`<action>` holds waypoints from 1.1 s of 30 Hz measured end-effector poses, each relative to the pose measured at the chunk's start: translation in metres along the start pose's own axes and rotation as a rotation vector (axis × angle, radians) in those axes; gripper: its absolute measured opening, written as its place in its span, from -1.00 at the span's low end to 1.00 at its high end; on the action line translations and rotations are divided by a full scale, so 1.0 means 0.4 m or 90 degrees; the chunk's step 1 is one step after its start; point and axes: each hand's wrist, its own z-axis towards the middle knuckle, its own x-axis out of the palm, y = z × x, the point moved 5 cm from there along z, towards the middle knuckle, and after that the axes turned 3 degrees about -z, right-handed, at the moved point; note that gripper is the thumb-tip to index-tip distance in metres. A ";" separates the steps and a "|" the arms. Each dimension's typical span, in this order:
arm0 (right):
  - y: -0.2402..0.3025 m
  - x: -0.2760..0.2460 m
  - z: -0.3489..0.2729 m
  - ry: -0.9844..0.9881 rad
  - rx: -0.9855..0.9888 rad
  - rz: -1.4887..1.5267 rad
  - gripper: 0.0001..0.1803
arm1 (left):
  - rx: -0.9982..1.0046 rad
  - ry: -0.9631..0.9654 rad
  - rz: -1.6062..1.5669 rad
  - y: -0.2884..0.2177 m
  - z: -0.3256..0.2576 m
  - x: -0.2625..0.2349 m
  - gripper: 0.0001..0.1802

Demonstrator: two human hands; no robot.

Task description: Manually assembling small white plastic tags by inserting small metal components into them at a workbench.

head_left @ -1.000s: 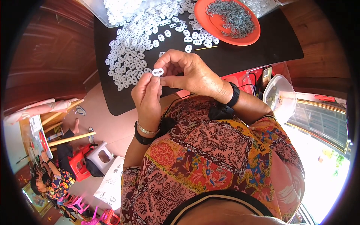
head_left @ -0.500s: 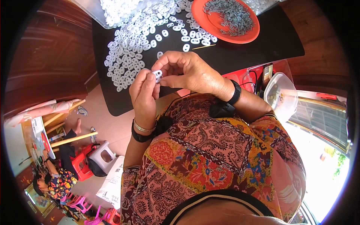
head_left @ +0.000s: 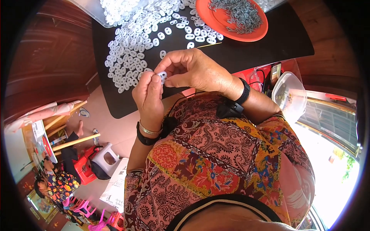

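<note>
One black table [head_left: 277, 46], largest item. Orange plate [head_left: 252, 37] at its far side. Right hand [head_left: 196, 71] and left hand [head_left: 148, 94] meet by the table's near side. Yellow stick [head_left: 210, 45] lies near plate. White pieces [head_left: 138, 38] (oval, two-holed) spread leftward; one held piece [head_left: 163, 76] clamped between left thumb and finger. Right thumb and forefinger at its edge; cannot tell if gripping. Grey slivers [head_left: 246, 19] heaped on plate, thinnest.

From here the surface [head_left: 289, 38] lies open right of the red plate [head_left: 212, 25], while white pieces [head_left: 133, 42] crowd the left side.
</note>
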 end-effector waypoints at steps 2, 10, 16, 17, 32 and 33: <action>0.006 -0.006 -0.001 -0.038 -0.015 0.015 -0.74 | -0.008 -0.007 -0.002 -0.003 0.003 0.003 -0.75; 0.042 -0.040 -0.023 -0.124 -0.103 0.013 -0.76 | -0.005 0.052 -0.058 -0.044 0.051 0.045 -0.76; 0.058 -0.064 -0.053 -0.137 -0.120 0.017 -0.75 | 0.025 0.103 -0.013 -0.067 0.064 0.081 -0.75; 0.058 -0.068 -0.058 -0.156 -0.139 0.041 -0.76 | 0.028 0.112 -0.009 -0.068 0.066 0.087 -0.75; 0.048 -0.098 -0.096 -0.214 -0.202 0.041 -0.75 | 0.076 0.126 0.067 -0.084 0.059 0.134 -0.74; 0.049 -0.098 -0.097 -0.213 -0.207 0.039 -0.75 | 0.080 0.123 0.071 -0.086 0.058 0.135 -0.73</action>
